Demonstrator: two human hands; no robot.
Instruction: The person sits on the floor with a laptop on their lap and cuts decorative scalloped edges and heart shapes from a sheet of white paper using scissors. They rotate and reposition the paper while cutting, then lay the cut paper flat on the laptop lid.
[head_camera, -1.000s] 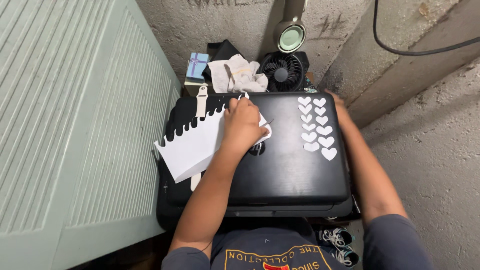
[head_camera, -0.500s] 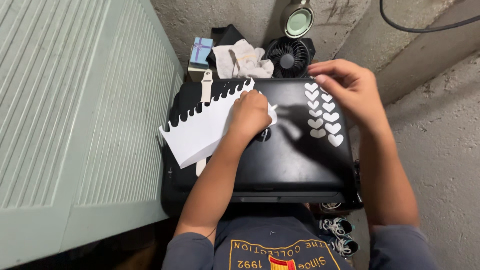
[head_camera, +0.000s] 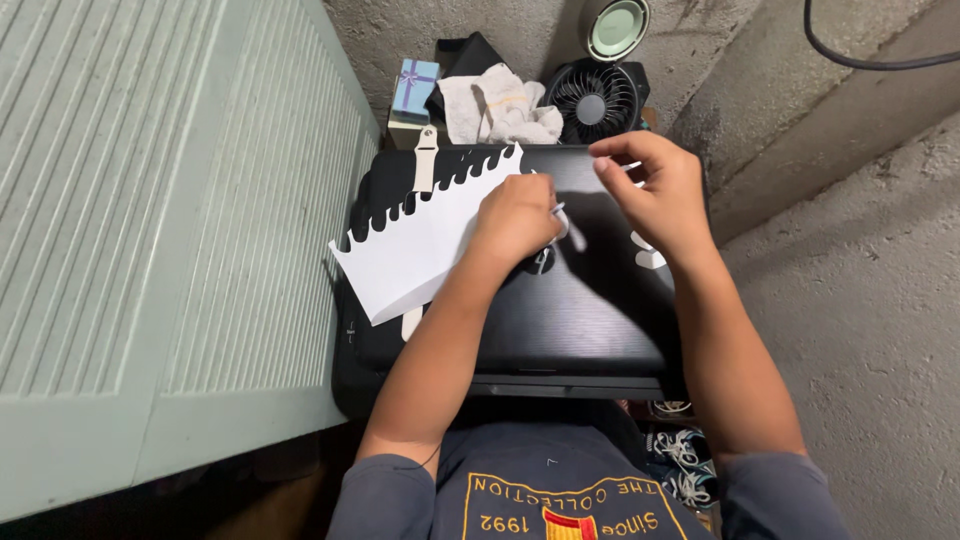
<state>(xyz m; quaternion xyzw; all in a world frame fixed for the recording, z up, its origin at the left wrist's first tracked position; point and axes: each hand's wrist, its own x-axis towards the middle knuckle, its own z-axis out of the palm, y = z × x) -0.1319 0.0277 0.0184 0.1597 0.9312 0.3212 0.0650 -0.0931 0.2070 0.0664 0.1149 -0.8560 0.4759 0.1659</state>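
A closed black laptop (head_camera: 570, 330) lies across my lap. My left hand (head_camera: 515, 222) presses down a white paper sheet (head_camera: 415, 255) with a scalloped cut edge on the lid's left side. My right hand (head_camera: 655, 195) hovers over the lid's right side, thumb and fingertips pinched on a small white paper piece (head_camera: 630, 166). It covers most of the white paper hearts stuck there; one heart (head_camera: 650, 258) shows beside the wrist. Another white scrap (head_camera: 572, 232) lies between the two hands.
Behind the laptop sit a small black fan (head_camera: 597, 95), a crumpled white cloth (head_camera: 500, 108), a blue gift box (head_camera: 414, 85) and a round pale-green disc (head_camera: 617, 27). A pale green louvred panel (head_camera: 150, 250) fills the left. Concrete and a black cable (head_camera: 860, 58) lie right.
My right hand has moved in from the laptop's right edge to over the hearts and pinched its fingers together. The left hand stays on the paper sheet.
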